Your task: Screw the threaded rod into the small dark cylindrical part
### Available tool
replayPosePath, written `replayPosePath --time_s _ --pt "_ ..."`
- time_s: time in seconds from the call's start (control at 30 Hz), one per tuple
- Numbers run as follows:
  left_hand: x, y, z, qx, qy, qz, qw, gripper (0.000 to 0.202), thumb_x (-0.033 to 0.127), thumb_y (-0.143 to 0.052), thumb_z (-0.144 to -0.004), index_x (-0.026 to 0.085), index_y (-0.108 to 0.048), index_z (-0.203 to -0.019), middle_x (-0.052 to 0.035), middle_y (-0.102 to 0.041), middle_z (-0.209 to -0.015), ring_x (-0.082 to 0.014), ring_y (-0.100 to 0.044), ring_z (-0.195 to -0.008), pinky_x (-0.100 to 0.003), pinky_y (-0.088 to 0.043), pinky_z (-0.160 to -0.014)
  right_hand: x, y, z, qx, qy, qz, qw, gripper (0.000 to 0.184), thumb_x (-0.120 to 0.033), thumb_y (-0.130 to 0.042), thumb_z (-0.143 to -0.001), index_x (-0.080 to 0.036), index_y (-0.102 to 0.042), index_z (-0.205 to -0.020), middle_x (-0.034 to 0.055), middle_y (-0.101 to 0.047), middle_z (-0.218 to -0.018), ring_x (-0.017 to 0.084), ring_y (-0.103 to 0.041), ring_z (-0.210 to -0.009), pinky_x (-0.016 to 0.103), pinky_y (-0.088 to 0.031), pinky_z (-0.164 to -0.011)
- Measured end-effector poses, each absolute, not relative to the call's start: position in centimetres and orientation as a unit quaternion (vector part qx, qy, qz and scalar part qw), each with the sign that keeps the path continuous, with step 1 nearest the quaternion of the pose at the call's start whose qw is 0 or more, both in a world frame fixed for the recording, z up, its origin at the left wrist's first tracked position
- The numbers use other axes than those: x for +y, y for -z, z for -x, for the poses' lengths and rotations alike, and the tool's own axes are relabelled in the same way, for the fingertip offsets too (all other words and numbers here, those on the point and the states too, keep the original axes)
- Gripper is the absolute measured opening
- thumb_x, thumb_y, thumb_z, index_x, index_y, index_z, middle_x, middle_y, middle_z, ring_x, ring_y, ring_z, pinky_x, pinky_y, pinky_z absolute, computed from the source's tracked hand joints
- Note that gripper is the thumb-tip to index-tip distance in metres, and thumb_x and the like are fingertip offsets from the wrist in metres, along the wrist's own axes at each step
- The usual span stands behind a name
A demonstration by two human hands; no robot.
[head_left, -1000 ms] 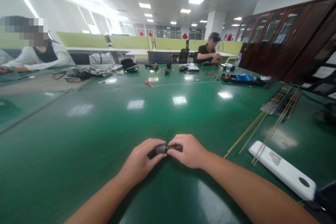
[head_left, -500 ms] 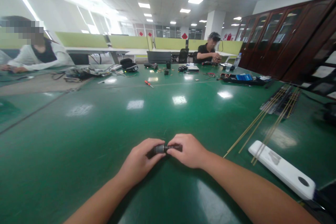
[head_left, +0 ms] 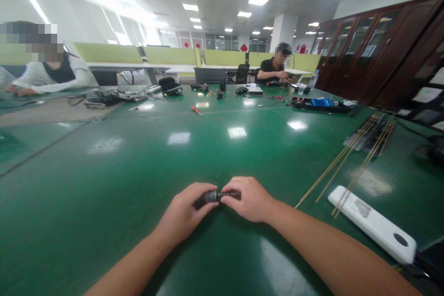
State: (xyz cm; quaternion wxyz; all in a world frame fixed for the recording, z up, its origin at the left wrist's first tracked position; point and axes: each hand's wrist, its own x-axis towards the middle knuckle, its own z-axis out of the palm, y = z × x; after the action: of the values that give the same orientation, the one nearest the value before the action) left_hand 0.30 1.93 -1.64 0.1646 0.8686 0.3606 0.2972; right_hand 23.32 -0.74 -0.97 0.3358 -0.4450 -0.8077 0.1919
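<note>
Both hands meet over the green tabletop (head_left: 138,222), close to me. In my left hand (head_left: 185,210) is a dark cylindrical part (head_left: 211,196) with a greyish band, gripped between thumb and fingers. My right hand (head_left: 249,200) pinches a thin, dark, stepped shaft (head_left: 230,194) that lines up with the cylinder's right end. The two pieces lie level, end to end. Whether they are one piece or two fitted together I cannot tell, since my fingers cover much of both.
A long white device (head_left: 373,224) lies right of my right forearm, with thin yellowish rods (head_left: 329,173) reaching over it. Farther off are an orange screwdriver (head_left: 196,110) and a black tray (head_left: 321,105) of parts. A person (head_left: 275,68) sits across the table, another person (head_left: 58,71) at left.
My hands and the held parts look unmoved. The person across the table has shifted their hands slightly, and the person at left has leaned a little.
</note>
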Motion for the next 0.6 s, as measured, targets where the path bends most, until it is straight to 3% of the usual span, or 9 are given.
replayPosePath --time_s 0.6 --pt "1.87 1.46 -0.38 0.358 -0.307 -0.868 0.154 0.025 0.036 -0.067 -0.088 0.025 -0.066 -0.111 -0.0026 -0.071 -0.104 -0.0177 -0.068 -0.094 -0.029 -0.054 -0.089 -0.66 1.06 -23.33 -0.808 -0.183 0.446 0.337 0.016 -0.03 -0.066 -0.088 -0.019 -0.074 -0.096 0.0023 -0.07 -0.085 0.015 -0.062 -0.078 0.025 -0.043 -0.072"
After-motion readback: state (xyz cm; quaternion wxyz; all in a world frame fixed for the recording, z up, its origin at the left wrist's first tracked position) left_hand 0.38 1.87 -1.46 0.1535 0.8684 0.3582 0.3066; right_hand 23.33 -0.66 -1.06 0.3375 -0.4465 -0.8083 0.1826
